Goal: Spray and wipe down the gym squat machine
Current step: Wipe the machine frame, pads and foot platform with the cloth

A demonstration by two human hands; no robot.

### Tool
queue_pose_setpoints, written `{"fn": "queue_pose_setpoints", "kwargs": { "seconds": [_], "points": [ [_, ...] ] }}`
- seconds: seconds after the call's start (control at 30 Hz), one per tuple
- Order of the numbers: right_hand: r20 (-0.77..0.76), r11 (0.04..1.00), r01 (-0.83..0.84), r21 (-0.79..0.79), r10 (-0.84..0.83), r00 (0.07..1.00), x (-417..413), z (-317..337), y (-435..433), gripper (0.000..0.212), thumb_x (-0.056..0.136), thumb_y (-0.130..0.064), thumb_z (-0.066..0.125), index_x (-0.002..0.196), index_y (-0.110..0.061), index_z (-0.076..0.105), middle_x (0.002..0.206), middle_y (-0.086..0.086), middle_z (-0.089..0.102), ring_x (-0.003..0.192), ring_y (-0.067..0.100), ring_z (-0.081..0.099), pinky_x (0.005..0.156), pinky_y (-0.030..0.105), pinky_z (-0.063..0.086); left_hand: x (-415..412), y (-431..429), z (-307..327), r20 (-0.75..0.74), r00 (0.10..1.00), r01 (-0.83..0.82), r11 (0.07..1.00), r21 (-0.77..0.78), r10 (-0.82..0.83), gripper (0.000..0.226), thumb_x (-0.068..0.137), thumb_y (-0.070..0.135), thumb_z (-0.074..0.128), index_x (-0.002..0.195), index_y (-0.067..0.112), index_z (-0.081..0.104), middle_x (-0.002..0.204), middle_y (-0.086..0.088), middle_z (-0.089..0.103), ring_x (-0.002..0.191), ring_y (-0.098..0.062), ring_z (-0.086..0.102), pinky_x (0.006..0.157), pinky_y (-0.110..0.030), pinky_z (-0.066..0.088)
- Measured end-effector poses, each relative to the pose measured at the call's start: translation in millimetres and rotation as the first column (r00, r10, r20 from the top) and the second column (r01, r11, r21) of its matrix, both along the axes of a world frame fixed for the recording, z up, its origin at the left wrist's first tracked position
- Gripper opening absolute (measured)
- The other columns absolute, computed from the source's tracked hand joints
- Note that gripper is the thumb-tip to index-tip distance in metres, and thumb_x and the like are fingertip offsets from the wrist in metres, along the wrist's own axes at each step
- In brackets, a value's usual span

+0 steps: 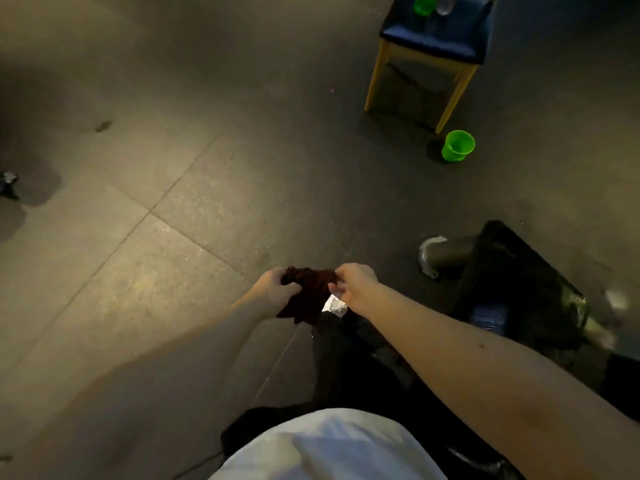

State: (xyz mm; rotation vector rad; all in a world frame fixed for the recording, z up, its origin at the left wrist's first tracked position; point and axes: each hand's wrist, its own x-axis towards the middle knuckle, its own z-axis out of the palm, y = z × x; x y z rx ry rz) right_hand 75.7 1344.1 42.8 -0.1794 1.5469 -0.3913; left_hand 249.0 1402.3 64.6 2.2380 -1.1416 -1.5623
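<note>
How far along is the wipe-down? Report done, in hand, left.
Done: no sign of wiping shows on the machine. In hand: left hand and right hand both grip the bunched dark cloth, not touching the machine. Left: spraying and wiping; no spray bottle is in either hand.

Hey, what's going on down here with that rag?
A person grips a dark cloth in both the left hand and the right hand, bunched between them. A small whitish scrap hangs under the right hand. Dark gym equipment sits to their right, not being wiped yet. A green cup stands on the floor beside a blue-cushioned stool.
</note>
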Motion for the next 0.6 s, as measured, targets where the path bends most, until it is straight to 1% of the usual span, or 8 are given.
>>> {"fn": "queue_pose_setpoints", "kwargs": {
  "seconds": [0.07, 0.17, 0.2, 0.27, 0.33, 0.43, 0.5, 0.6],
  "points": [
    [0.008, 0.980, -0.186, -0.070, 0.187, 0.982, -5, -7, -63, 0.047, 0.093, 0.003, 0.065, 0.138, -0.007, 0.054, 0.131, 0.018, 0.057, 0.100, 0.026, 0.064, 0.084, 0.037, 0.062, -8, -80, -6, 0.033, 0.999, -0.003, 0.999, 0.043, 0.001, 0.031, 0.093, 0.019, 0.070, 0.121, 0.022, 0.056, 0.099, -0.001, 0.063, 0.092, -0.021, 0.063, 0.080, -0.029, 0.054],
    [-0.134, 0.834, -0.521, -0.181, 0.504, 0.853, -31, 6, -146, 0.060, 0.082, -0.009, 0.082, 0.138, -0.008, 0.059, 0.128, 0.013, 0.065, 0.113, 0.027, 0.065, 0.099, 0.042, 0.057, -26, -196, -8, 0.036, 0.987, 0.153, 0.982, 0.106, -0.158, 0.085, 0.069, 0.035, 0.086, 0.139, 0.019, 0.042, 0.122, -0.007, 0.060, 0.109, -0.027, 0.063, 0.097, -0.044, 0.056],
    [-0.206, 0.766, -0.617, -0.183, 0.584, 0.785, -41, 14, -171, 0.056, 0.079, -0.013, 0.085, 0.131, -0.006, 0.064, 0.120, 0.012, 0.069, 0.112, 0.026, 0.067, 0.098, 0.040, 0.056, -35, -231, -4, 0.029, 0.968, 0.248, 0.965, 0.085, -0.251, 0.098, 0.060, 0.038, 0.088, 0.143, 0.019, 0.039, 0.129, -0.008, 0.060, 0.114, -0.027, 0.063, 0.100, -0.046, 0.055],
    [-0.347, 0.637, -0.760, -0.126, 0.690, 0.635, -59, 30, -220, 0.044, 0.080, -0.021, 0.086, 0.119, -0.008, 0.068, 0.106, 0.005, 0.069, 0.106, 0.023, 0.067, 0.086, 0.032, 0.053, -56, -299, 14, -0.001, 0.902, 0.431, 0.901, 0.051, -0.432, 0.107, 0.064, 0.026, 0.088, 0.154, 0.025, 0.032, 0.136, -0.001, 0.055, 0.124, -0.021, 0.056, 0.109, -0.041, 0.048],
    [-0.428, 0.618, -0.783, -0.070, 0.690, 0.583, -82, 42, -272, 0.035, 0.084, -0.027, 0.083, 0.113, -0.012, 0.069, 0.102, 0.003, 0.068, 0.104, 0.023, 0.067, 0.083, 0.033, 0.052, -79, -366, 24, -0.011, 0.809, 0.588, 0.809, 0.005, -0.588, 0.095, 0.075, 0.011, 0.083, 0.155, 0.030, 0.035, 0.135, 0.004, 0.052, 0.124, -0.015, 0.052, 0.108, -0.033, 0.046],
    [-0.463, 0.740, -0.670, -0.055, 0.576, 0.674, -117, 45, -356, 0.025, 0.090, -0.028, 0.078, 0.111, -0.018, 0.072, 0.102, 0.004, 0.072, 0.094, 0.019, 0.068, 0.081, 0.033, 0.056, -114, -467, 13, 0.075, 0.682, 0.731, 0.679, -0.061, -0.728, 0.049, 0.083, 0.019, 0.080, 0.124, 0.036, 0.062, 0.118, 0.008, 0.062, 0.115, -0.015, 0.061, 0.095, -0.026, 0.048],
    [-0.493, 0.834, -0.547, -0.075, 0.446, 0.747, -138, 43, -404, 0.021, 0.092, -0.025, 0.076, 0.111, -0.019, 0.073, 0.099, 0.002, 0.072, 0.089, 0.014, 0.068, 0.075, 0.028, 0.053, -139, -531, -2, 0.099, 0.625, 0.780, 0.622, -0.060, -0.774, 0.027, 0.088, 0.030, 0.077, 0.111, 0.038, 0.067, 0.109, 0.007, 0.065, 0.108, -0.017, 0.064, 0.093, -0.032, 0.052],
    [-0.539, 0.945, -0.317, -0.084, 0.224, 0.812, -169, 32, -472, 0.024, 0.090, -0.022, 0.077, 0.114, -0.021, 0.072, 0.101, -0.001, 0.071, 0.096, 0.014, 0.067, 0.080, 0.028, 0.054, -183, -625, -23, 0.154, 0.478, 0.878, 0.474, -0.065, -0.865, 0.022, 0.093, 0.042, 0.070, 0.115, 0.041, 0.069, 0.110, 0.008, 0.058, 0.115, -0.016, 0.051, 0.099, -0.040, 0.049]
  ]
}}
